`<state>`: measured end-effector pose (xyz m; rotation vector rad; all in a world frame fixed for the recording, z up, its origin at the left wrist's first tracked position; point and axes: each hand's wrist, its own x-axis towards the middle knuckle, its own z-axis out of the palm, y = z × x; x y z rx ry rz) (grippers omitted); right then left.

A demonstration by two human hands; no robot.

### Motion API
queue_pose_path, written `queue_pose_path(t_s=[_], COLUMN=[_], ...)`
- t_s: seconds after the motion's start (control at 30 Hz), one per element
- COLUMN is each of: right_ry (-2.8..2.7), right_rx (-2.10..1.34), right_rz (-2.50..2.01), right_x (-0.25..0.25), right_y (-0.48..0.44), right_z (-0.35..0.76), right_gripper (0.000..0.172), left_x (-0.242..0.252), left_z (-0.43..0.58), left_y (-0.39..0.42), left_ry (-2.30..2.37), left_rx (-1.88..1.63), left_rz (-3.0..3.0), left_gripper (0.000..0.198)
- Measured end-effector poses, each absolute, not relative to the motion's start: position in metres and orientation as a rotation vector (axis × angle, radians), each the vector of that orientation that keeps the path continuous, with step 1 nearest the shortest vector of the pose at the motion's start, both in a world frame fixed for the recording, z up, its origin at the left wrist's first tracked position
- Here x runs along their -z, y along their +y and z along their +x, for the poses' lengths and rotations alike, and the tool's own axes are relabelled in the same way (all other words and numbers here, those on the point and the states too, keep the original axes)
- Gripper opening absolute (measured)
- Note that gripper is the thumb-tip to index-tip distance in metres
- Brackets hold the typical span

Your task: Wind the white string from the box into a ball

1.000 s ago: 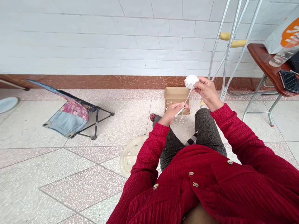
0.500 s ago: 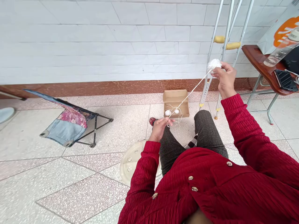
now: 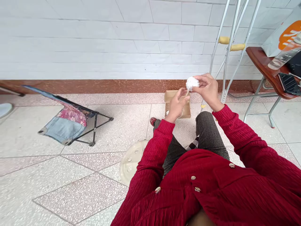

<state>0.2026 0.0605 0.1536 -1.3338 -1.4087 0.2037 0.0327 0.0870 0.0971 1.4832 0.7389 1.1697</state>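
Note:
A small white fluffy ball of yarn [image 3: 192, 83] is pinched between the thumb and fingers of my right hand [image 3: 208, 88], in front of the wall's skirting. Close by on its left is my left hand [image 3: 178, 103], its fingers curled round a thin cream strand of yarn [image 3: 187, 93] that leads to the ball. Loose strands dangle below my left hand. Under both hands an open cardboard box [image 3: 187, 110] stands on the floor; a white ball [image 3: 167, 112] shows at its left side, and my left hand covers part of the inside.
Crutches [image 3: 227, 59] with yellow grips lean on the wall at right. Beside them a brown stool [image 3: 261, 64] bears a bottle [image 3: 284, 56], a phone [image 3: 289, 84] and a bag. A folding chair [image 3: 68, 125] stands at left, a round plastic stool [image 3: 127, 163] near my left arm.
My right hand has come down and left with the white ball. My left hand has risen to meet it, so the stretched strand between them is now short.

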Motion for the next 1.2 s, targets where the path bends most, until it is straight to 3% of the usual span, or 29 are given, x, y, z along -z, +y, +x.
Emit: queue_pose_path(t_s=[0.07,0.37,0.57,0.77,0.97,1.2], right_ry=[-1.405,-1.256,-1.028,-1.243,-1.363,-1.179], right_rx=[-0.202,-0.201,-0.828,-1.254,-1.482,-1.221], right_rz=[-1.344,-1.499,-1.274,-1.209,-1.331,-1.497], right_x=[-0.154,-0.131,-0.137,-0.153,-0.137,-0.088], right_y=[0.060,0.073,0.060,0.018,-0.004,0.027], right_z=[0.199,0.230,0.204,0.188,0.185,0.186], right_gripper=[0.038,0.033,0.040,0.040,0.041,0.042], left_x=[-0.102,-0.113,-0.082,-0.043,-0.086,-0.137], left_z=[0.041,0.017,0.013,0.004,-0.018,-0.016], left_y=[0.079,0.011,0.008,0.052,0.104,0.095], left_ry=[0.729,0.460,0.461,0.635,0.791,0.916], left_rx=[-1.181,-0.785,-0.616,-0.572,-0.489,-0.501], left_rz=[1.454,1.357,1.305,1.512,1.976,2.380], left_gripper=[0.036,0.043,0.051,0.046,0.030,0.030])
